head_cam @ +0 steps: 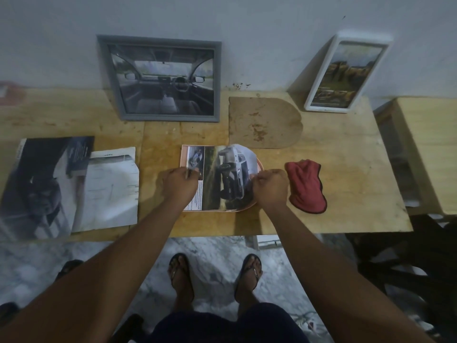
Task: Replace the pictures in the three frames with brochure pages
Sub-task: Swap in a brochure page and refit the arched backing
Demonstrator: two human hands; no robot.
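— Left hand [180, 184] pinches the brochure page [227, 177], right hand [270, 186] grips its curved edge!
— Yes, the page lies over the pink frame [260, 167], flat, mid-tabletop [346, 181].

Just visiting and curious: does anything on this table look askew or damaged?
Yes. The brochure page lies loose over the pink arched frame, its rounded end curling up instead of sitting flat. An arched backing board, blotched with dark stains, lies apart on the table behind it.
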